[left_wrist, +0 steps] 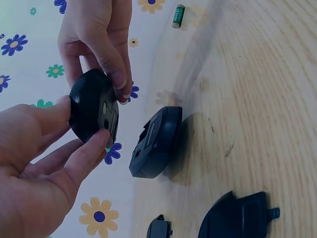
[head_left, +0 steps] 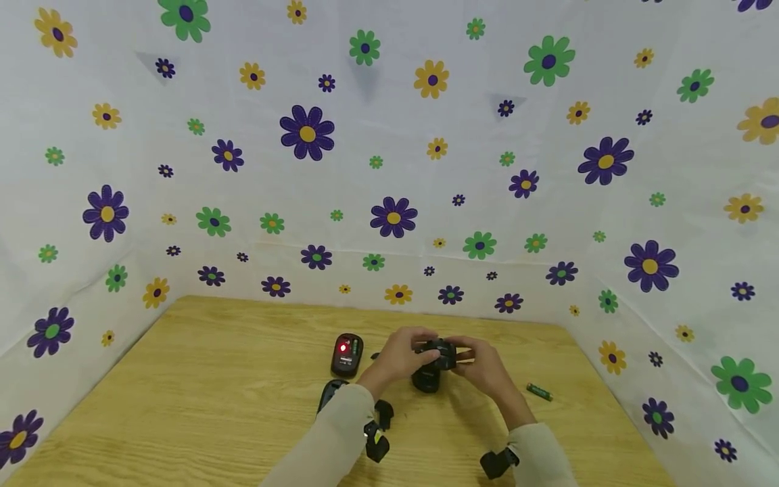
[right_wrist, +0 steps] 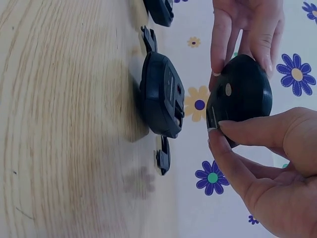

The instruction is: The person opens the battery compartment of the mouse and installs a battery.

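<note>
Both hands hold a black computer mouse (head_left: pixel 445 353) raised over the table. In the left wrist view, the left hand (head_left: pixel 402 353) pinches one end of this mouse (left_wrist: pixel 93 105) between thumb and fingers. The right hand (head_left: pixel 485 368) grips the opposite end; in the right wrist view its thumb and finger pinch the mouse's edge (right_wrist: pixel 242 91). Below them a second black mouse (right_wrist: pixel 157 94) lies underside up with its battery compartment uncovered. Loose black battery covers (left_wrist: pixel 237 218) lie close by.
A third mouse (head_left: pixel 347 355), underside up, shows a red light left of the hands. Another mouse (head_left: pixel 331 392) is partly hidden by the left forearm. A green battery (head_left: pixel 539 391) lies at the right. Flower-printed white cloth (head_left: pixel 395 169) walls the table's back and sides.
</note>
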`<state>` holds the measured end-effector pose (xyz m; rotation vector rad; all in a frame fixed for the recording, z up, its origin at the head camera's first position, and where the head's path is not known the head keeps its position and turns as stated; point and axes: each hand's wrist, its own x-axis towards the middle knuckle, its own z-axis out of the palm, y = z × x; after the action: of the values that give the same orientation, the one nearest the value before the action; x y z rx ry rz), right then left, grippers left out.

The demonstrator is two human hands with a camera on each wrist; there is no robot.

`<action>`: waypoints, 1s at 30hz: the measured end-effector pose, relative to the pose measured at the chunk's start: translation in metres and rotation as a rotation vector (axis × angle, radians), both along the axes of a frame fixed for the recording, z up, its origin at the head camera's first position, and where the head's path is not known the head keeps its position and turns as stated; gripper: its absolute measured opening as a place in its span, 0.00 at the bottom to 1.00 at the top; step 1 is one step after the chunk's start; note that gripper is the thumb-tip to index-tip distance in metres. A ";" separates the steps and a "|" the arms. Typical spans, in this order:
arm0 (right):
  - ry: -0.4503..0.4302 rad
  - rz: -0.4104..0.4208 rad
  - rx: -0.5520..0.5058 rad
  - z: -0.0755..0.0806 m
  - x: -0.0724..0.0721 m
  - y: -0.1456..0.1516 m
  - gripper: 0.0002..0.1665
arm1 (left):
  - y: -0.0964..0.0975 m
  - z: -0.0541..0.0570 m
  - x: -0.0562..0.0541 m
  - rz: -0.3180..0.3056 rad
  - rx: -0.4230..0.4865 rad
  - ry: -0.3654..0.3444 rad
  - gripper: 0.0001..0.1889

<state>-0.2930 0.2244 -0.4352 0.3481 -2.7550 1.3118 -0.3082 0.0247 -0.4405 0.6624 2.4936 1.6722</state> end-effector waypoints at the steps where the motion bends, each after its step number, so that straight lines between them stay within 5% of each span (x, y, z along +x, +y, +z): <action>1: 0.004 -0.001 0.004 0.000 0.001 0.000 0.29 | -0.001 0.000 0.000 0.000 0.001 0.002 0.20; 17: 0.088 0.060 0.065 0.001 0.005 -0.001 0.23 | -0.010 0.004 0.002 0.001 0.114 -0.045 0.18; 30: 0.023 0.041 0.020 0.001 0.011 -0.001 0.21 | -0.014 0.001 0.000 -0.033 0.143 -0.040 0.17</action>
<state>-0.2819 0.2238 -0.4342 0.4203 -2.7582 1.2811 -0.3083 0.0104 -0.4391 0.6723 2.3402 1.8459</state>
